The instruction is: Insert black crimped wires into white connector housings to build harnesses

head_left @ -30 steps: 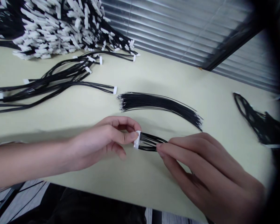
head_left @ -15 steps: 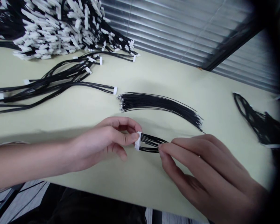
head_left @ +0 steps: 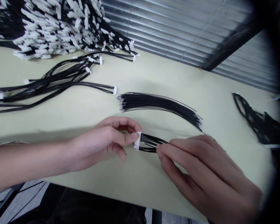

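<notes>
Legible markings: none.
Head view: no text, label, brand, number or sign readable on any surface.
</notes>
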{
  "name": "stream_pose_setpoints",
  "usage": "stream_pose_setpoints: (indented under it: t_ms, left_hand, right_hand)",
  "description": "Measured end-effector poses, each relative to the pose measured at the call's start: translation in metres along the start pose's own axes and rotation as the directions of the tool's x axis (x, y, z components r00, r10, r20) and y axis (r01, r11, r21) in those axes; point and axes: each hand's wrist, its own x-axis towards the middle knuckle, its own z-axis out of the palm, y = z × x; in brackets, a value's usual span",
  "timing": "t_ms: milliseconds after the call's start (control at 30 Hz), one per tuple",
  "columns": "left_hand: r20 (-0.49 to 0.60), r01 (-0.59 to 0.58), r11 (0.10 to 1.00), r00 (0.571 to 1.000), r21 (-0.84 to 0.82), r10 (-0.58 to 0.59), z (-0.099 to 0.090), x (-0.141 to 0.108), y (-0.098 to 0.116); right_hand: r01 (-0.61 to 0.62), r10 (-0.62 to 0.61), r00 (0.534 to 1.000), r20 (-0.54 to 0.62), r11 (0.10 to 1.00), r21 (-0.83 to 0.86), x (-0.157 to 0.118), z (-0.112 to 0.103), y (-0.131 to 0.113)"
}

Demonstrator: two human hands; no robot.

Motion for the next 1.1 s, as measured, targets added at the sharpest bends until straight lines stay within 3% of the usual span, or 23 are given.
stream_pose_setpoints:
  t_ms: [567,800,1100]
  left_hand:
    - [-0.009,0.004,1.000,1.000,0.006,-0.004,0.0014,-0.0019,0.0012]
    - [0.011,-0.005,1.000,1.000,0.002,0.005,-0.0005,0.0001,-0.0005]
    - [-0.003,-0.007,1.000,1.000,0.000,0.007,-0.0005,0.0006,-0.0009]
  right_hand:
    - [0.022,-0.022,0.999,0.034,1.000,0.002,-0.0057,-0.0018,0.0052]
    - [-0.029,0.029,1.000,-0.006,0.999,-0.022,-0.0015,0.0006,0.0004]
    - [-0.008,0.008,1.000,-0.022,1.000,-0.006,-0.0039,0.0016,0.0028]
